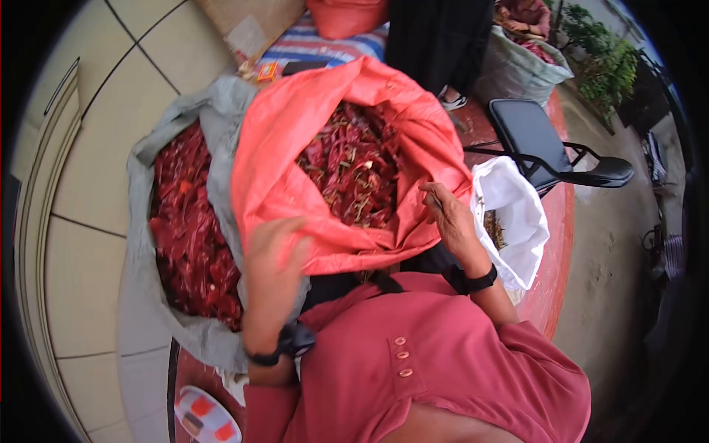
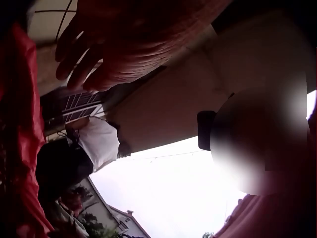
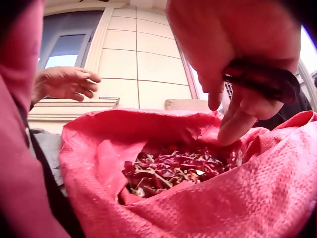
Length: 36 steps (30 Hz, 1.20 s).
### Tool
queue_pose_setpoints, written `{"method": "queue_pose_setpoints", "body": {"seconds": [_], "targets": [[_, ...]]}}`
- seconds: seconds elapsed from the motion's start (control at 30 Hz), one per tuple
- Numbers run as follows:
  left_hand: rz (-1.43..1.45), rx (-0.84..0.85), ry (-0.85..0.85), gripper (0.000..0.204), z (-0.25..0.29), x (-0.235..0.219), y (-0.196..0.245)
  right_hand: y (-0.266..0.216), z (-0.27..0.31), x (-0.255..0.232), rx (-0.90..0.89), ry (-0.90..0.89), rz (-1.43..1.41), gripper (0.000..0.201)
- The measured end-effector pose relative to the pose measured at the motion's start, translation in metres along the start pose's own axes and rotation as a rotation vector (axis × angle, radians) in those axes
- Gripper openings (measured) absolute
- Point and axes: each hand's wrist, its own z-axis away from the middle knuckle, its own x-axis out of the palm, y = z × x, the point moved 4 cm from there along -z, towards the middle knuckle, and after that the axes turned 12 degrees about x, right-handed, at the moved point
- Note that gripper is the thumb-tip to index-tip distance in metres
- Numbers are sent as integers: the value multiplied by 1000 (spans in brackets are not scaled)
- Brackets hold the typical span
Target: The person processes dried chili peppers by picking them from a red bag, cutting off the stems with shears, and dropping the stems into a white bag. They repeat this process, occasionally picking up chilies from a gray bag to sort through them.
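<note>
A red woven sack point(image 1: 273, 148) stands with its mouth open, full of dried red chilies point(image 1: 351, 166) with stems. Over its right rim, my right hand point(image 1: 452, 221) holds a dark, glossy, elongated dried chili point(image 3: 262, 82) against the fingers. My left hand point(image 1: 275, 266), blurred in the head view, hovers above the near left rim with its fingers loosely extended and nothing in them. In the left wrist view the fingers of that left hand point(image 2: 119, 47) hang apart beside the red sack. Left of it, a grey sack point(image 1: 221, 111) holds deep red chilies point(image 1: 193, 229).
A white sack point(image 1: 517, 221) with stem bits inside stands at the right. Behind it is a black folding chair point(image 1: 528, 136). Another person in black trousers point(image 1: 436, 44) stands beyond the red sack. A patterned plate point(image 1: 208, 415) lies at lower left.
</note>
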Motion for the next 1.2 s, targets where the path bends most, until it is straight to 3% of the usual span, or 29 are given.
{"method": "queue_pose_setpoints", "body": {"seconds": [0.03,0.13,0.17,0.23,0.43,0.57,0.6,0.7,0.73,0.83,0.87,1.1,1.2], "targets": [[6,48,-103,24,-6,23,-3,-2,3,6,36,-72,14,23],[-161,96,-269,28,-17,78,-39,0,13,17,-230,-87,266,22],[-245,51,-273,28,-25,90,-49,2,16,22,-218,-125,303,22],[-409,-29,-273,28,-47,110,-63,4,18,27,-197,-190,382,20],[-498,-163,-78,32,-99,152,-103,-3,18,35,-282,-170,383,18],[-493,-214,-58,37,-109,162,-124,0,19,36,-296,-185,347,20],[-373,-316,-9,46,-109,155,-122,-1,17,34,-289,-186,335,20],[176,-178,293,43,-102,143,-108,1,12,34,-268,-149,140,18],[455,-322,246,36,-97,144,-107,-1,7,34,-265,-126,49,18],[1263,-496,213,28,-83,154,-97,-26,0,32,-193,-93,-130,17],[1395,-515,225,22,-81,156,-91,-38,-1,31,-201,-40,-197,20],[1418,-396,163,30,-76,145,-41,-72,-8,29,-380,175,-261,27],[1244,-321,148,35,-70,143,-24,-60,-13,34,-232,105,-439,33]]}}
